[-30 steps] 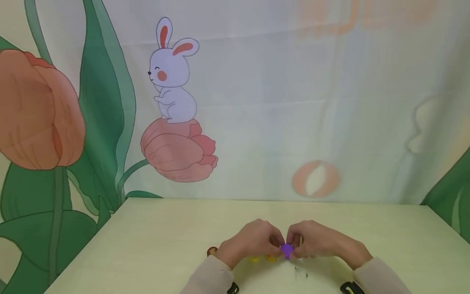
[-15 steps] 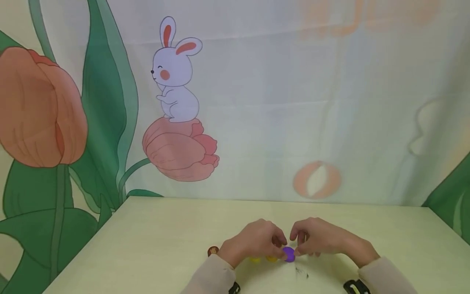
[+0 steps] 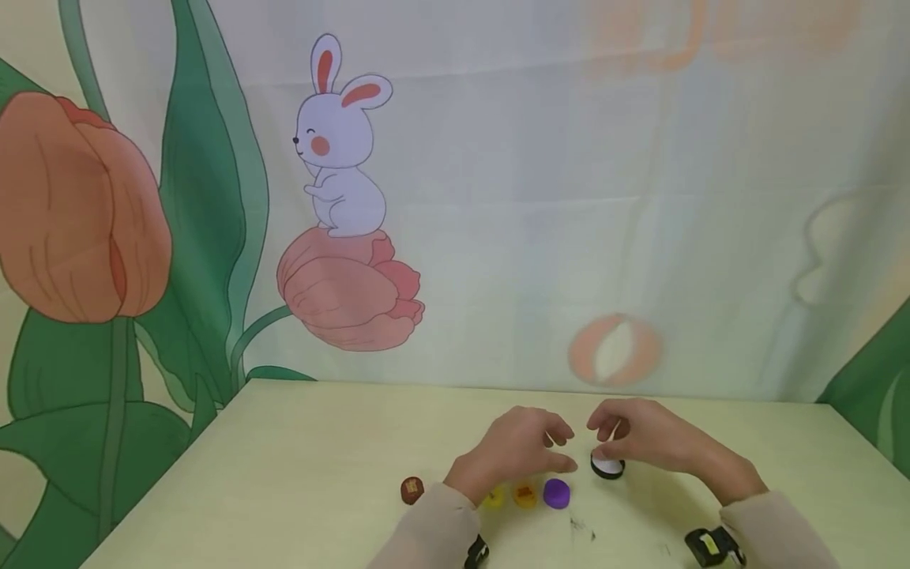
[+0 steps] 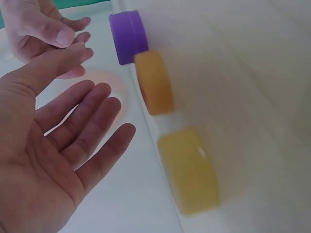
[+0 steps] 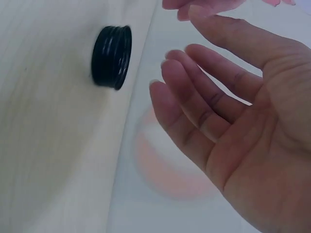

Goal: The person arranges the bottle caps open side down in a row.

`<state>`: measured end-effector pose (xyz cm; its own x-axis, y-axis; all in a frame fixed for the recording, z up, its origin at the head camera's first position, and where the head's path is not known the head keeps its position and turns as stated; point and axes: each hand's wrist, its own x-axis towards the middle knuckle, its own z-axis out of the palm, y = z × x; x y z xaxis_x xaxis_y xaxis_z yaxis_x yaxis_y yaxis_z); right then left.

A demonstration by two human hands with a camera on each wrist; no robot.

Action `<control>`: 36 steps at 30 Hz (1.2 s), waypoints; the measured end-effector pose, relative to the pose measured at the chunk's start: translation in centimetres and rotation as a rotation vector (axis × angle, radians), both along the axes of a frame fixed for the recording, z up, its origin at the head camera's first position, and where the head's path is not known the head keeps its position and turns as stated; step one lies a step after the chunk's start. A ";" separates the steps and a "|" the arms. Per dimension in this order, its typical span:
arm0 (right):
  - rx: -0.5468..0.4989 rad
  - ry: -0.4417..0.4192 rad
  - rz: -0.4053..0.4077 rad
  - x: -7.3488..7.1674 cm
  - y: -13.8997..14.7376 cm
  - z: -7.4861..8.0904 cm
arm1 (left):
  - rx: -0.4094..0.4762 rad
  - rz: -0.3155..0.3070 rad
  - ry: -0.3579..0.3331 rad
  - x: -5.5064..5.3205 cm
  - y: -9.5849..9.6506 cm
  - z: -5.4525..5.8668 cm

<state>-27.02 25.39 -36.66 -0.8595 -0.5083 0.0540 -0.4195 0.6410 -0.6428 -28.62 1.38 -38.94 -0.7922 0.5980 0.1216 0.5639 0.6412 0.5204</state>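
Observation:
My left hand (image 3: 513,449) hovers with loosely spread fingers above a row of small round pieces. The nearest is a purple round piece (image 3: 557,494). Left of it lie an orange piece (image 3: 524,495) with a printed mark and a yellow piece (image 4: 189,172), partly covered by my wrist in the head view. My right hand (image 5: 233,111), fingers relaxed and empty, hangs over a black round lid-like piece (image 5: 111,57). Seen from the head, that black piece shows a white inside and sits at the back right of the purple one.
A brown round piece (image 3: 411,490) with a printed mark lies left of my left forearm on the pale table (image 3: 320,458). Dark scuff marks (image 3: 581,526) show near the purple piece. Behind the table hangs a printed curtain (image 3: 498,197) with a rabbit and tulips.
Both hands have let go of the purple piece, which stays on the table. They have risen and moved back and right, and the black piece has come into sight under my right hand.

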 end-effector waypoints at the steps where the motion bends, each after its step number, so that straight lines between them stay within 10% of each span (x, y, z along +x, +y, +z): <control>1: 0.000 0.000 -0.006 -0.1 0.2 -0.2 | -0.004 0.006 0.002 -0.1 0.2 0.0; 19: -0.023 -0.065 -0.027 -1.0 2.8 -3.1 | -0.078 0.079 -0.030 -0.3 4.5 -0.4; 36: -0.027 -0.100 0.003 -0.5 2.2 -2.9 | -0.049 0.021 0.062 -0.1 3.6 -0.8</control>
<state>-27.55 27.55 -39.59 -0.8600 -0.5100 -0.0176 -0.3542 0.6215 -0.6987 -28.73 4.95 -39.71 -0.7966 0.5876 0.1419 0.5801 0.6770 0.4530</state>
